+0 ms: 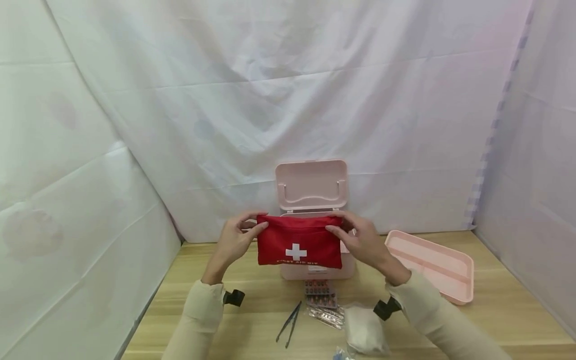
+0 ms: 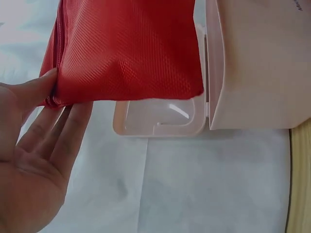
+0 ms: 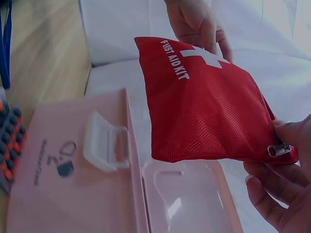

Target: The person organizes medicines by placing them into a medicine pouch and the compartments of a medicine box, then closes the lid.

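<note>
A red zip pouch (image 1: 274, 245) with a white cross and "FIRST AID KIT" lettering hangs upright in the air between both hands. My left hand (image 1: 236, 242) pinches its upper left corner between thumb and fingers. The upper right corner is pinched by my right hand (image 1: 362, 241), close to the metal zip pull (image 3: 279, 150). Behind the pouch stands a pink box (image 1: 292, 272) with its lid (image 1: 311, 185) raised; the pouch hides most of the box's opening. A white latch (image 3: 104, 143) shows on the box front in the right wrist view.
Pill blister packs (image 1: 321, 300), wrapped strips (image 1: 327, 317), dark tweezers (image 1: 289, 324) and a bagged white bundle (image 1: 363, 330) lie on the wooden table (image 1: 256, 305) before the box. A pink divided tray (image 1: 463, 277) rests at the right. White cloth (image 1: 252, 125) hangs behind.
</note>
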The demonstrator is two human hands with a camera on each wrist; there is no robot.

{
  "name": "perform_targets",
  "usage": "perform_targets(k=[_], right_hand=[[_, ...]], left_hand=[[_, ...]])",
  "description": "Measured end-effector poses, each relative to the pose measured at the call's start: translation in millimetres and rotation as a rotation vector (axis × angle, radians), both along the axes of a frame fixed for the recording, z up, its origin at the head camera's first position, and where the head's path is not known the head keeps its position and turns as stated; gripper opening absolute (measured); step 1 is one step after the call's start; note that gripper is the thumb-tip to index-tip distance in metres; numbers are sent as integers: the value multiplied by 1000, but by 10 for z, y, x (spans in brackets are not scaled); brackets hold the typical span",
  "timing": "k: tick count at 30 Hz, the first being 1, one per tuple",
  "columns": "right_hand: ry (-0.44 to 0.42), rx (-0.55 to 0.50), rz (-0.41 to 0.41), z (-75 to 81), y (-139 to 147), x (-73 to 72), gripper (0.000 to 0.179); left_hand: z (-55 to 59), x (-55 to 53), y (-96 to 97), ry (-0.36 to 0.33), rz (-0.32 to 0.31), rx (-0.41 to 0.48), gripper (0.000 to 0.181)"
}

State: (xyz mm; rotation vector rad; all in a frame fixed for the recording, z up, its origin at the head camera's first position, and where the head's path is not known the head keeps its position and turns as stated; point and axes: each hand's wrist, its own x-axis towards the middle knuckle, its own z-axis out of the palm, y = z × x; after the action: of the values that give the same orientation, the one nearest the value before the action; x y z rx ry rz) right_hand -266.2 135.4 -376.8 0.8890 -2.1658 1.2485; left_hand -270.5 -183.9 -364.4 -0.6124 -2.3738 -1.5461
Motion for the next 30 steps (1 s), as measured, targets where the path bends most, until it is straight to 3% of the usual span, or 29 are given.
perform_targets(k=[8, 14, 24, 30], right_hand=[[7, 34, -50, 74, 101, -235, 28], [-5, 35, -78, -4, 196, -427, 27], [-100, 36, -69, -200, 297, -613, 26], [-152, 1, -67, -330, 370, -695, 27]], left_hand=[[44, -209, 166, 72, 53, 24, 29], [-26, -340, 304, 128, 53, 26, 29], [-236, -550, 437, 67, 40, 55, 30], [-289, -616, 521, 26, 57, 48, 28]])
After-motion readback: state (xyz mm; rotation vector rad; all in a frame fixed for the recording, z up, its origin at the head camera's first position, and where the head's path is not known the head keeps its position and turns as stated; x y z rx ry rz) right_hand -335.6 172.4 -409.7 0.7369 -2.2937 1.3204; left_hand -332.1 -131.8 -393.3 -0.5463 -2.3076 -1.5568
